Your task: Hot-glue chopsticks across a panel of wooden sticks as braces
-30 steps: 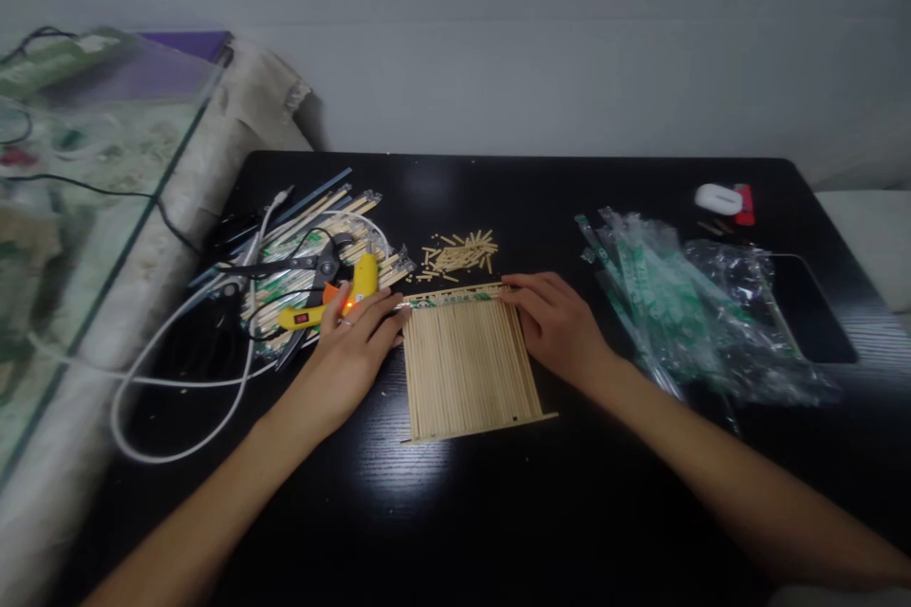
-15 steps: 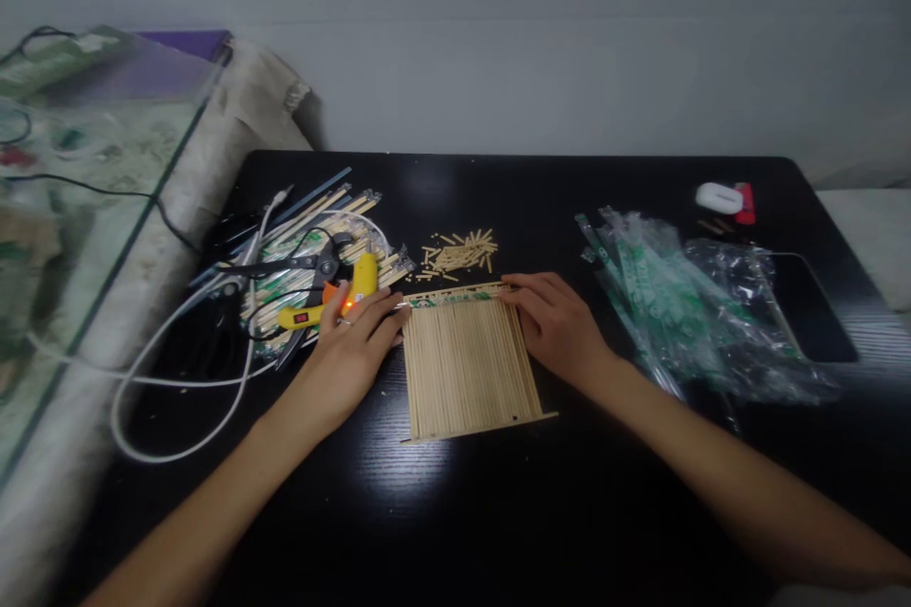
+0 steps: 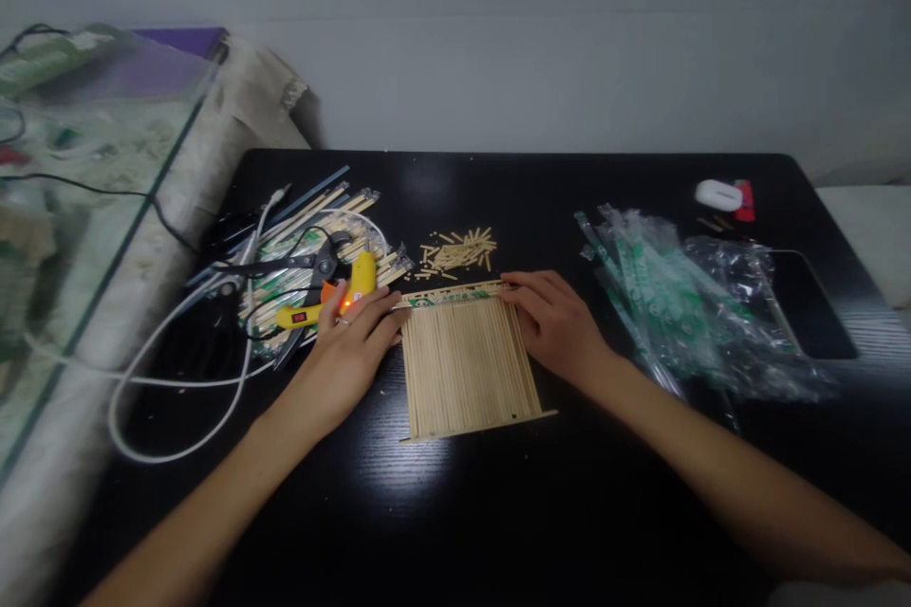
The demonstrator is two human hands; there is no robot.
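A flat panel of bamboo sticks [image 3: 466, 360] glued side by side lies in the middle of the black table [image 3: 455, 512]. Across its far edge lies a wrapped chopstick with green print [image 3: 452, 297]. My left hand [image 3: 348, 346] rests at the panel's left far corner, fingers stretched out and pressing the chopstick's left end. My right hand [image 3: 555, 318] lies at the right far corner, fingers flat on the chopstick's right end. A yellow glue gun [image 3: 334, 299] with a lit orange tip sits just left of my left hand.
Pliers [image 3: 313, 261], wrapped chopsticks [image 3: 320, 218] and white and black cables [image 3: 177, 370] crowd the left. Cut stick bits [image 3: 459, 251] lie behind the panel. Empty wrappers [image 3: 676, 303] pile on the right, beside a dark phone [image 3: 808, 303]. A glass tank [image 3: 78, 190] stands at the left.
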